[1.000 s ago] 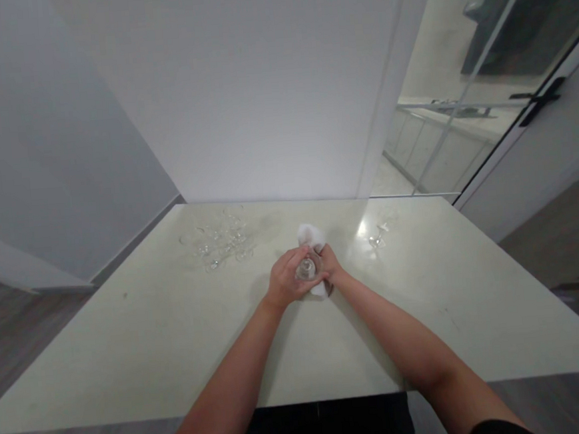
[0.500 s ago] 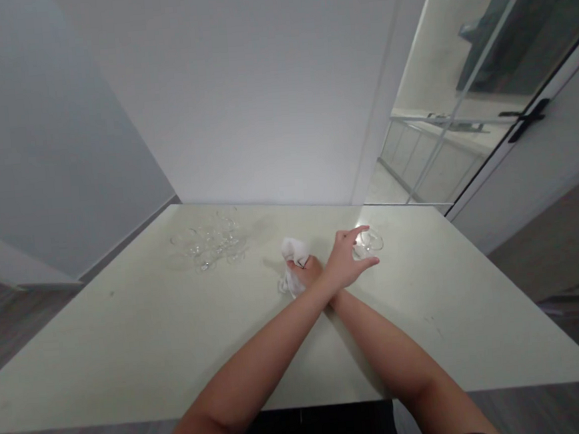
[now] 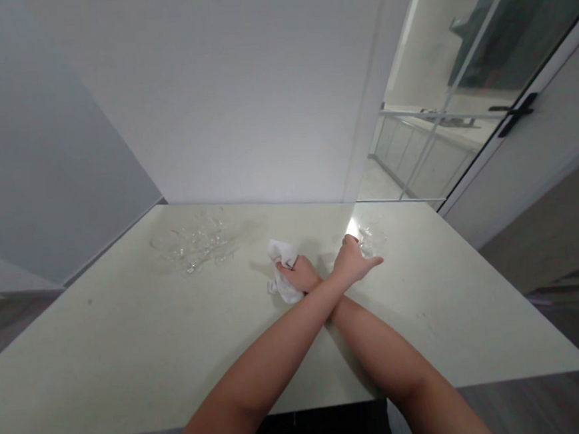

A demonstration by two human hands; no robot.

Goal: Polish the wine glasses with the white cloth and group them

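My arms are crossed over the pale table (image 3: 129, 350). My left hand (image 3: 354, 263) reaches to the right and curls round a clear glass (image 3: 371, 240) that stands on the tabletop near the far right. A second clear glass may stand right by it; glare hides the detail. To the left of that, my right hand (image 3: 301, 274) is closed on a crumpled white cloth (image 3: 278, 252), resting on the table.
A cluster of several clear glasses (image 3: 191, 241) stands at the table's far left. A white wall runs behind the table. A glass door with a black handle (image 3: 512, 114) is at the right. The table's near edge is close to my body.
My left hand carried the glass from the cloth across to the right and lowered it onto the table. My right hand kept the cloth. The view has shifted slightly to the right.
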